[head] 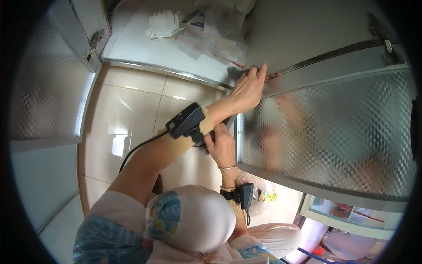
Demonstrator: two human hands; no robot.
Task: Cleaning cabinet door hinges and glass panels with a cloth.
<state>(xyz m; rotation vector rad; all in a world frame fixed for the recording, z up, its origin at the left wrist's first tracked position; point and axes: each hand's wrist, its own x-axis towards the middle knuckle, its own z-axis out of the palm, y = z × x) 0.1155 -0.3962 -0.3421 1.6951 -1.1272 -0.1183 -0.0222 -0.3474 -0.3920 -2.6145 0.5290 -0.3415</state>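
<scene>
My left hand reaches to the front corner of an open cabinet, its fingers bent around a dark grey cloth-like piece, mostly hidden by the hand. One finger points up beside the metal edge strip. Below the left wrist, my right hand is curled near the free edge of the open textured-glass door. Something dark grey shows by its thumb; the left forearm hides part of it, so its grip is unclear. Both wrists carry black strapped devices over knitted cuffs.
On the white cabinet floor lie white gloves and clear plastic bags. Another textured-glass door stands open at the left. Beige tiles lie below. A plastic bag and a framed glass panel are at the lower right.
</scene>
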